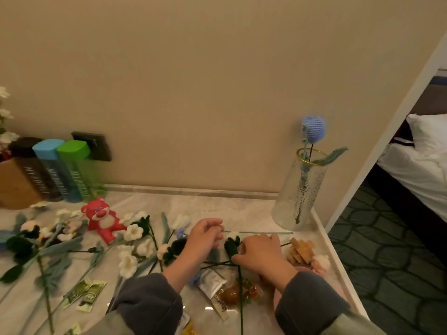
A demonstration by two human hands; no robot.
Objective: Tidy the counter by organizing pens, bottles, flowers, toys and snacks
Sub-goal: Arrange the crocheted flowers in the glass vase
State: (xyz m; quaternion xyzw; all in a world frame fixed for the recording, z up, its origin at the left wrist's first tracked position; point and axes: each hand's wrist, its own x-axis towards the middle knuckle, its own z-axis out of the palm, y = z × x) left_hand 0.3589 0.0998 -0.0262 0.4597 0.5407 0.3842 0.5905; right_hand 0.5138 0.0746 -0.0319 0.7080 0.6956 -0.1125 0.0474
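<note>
Grey sleeves (150,303) lowermost, reaching over marble counter (217,204); loose knitted flowers (130,259) strewn across left half; glass vase (300,189) at right rear corner, blue knitted tulip (314,129) upright inside; three capped bottles (60,170) against wall (193,93), far left; red bear toy (101,218) just before them; left hand (205,234) pinching pale green stem (261,232) running toward vase; right hand (260,251) pinching dark green leaf (231,246); snack packets (232,293) between sleeves
</note>
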